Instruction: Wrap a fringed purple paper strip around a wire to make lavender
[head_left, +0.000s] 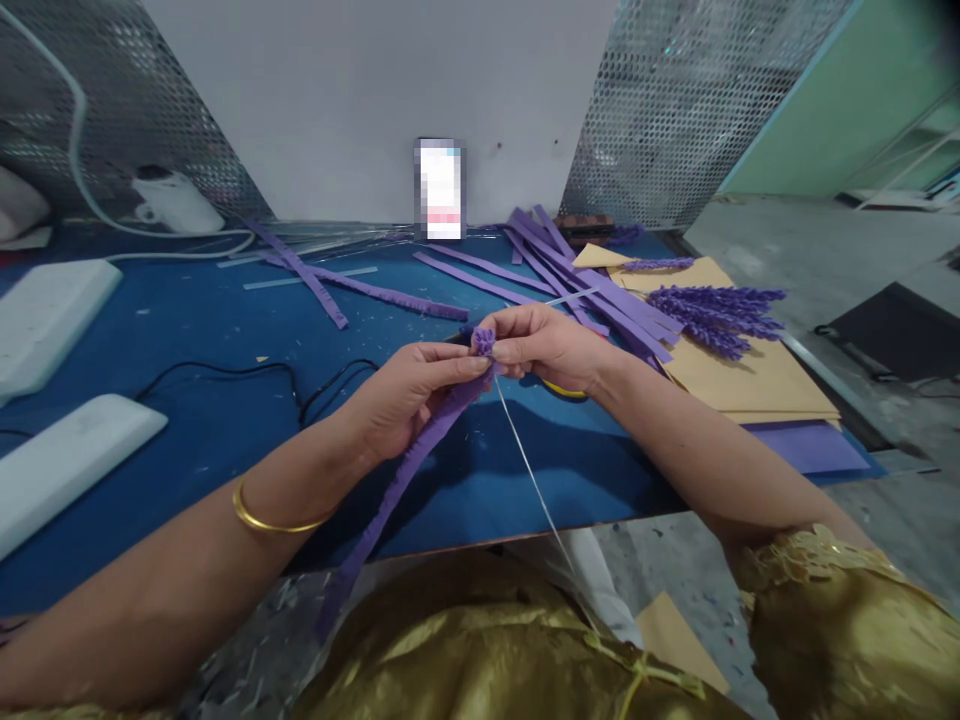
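Between my two hands a fringed purple paper strip (420,455) is partly wound around the end of a thin wire stem (529,460), making a small curled flower head (484,341). My left hand (409,395) pinches the strip close to the wound part, and the strip's loose end trails down past the table edge. My right hand (551,345) grips the flower head between thumb and fingers. The wire slants down from it towards my lap. My fingertips partly hide where strip and wire meet.
Purple paper strips (585,275) lie across the blue table (300,440). Finished purple flower sprigs (716,310) rest on brown paper (742,385) at right. A phone (440,190) leans at the back. White power strips (82,450) and a black cable (225,367) are at left.
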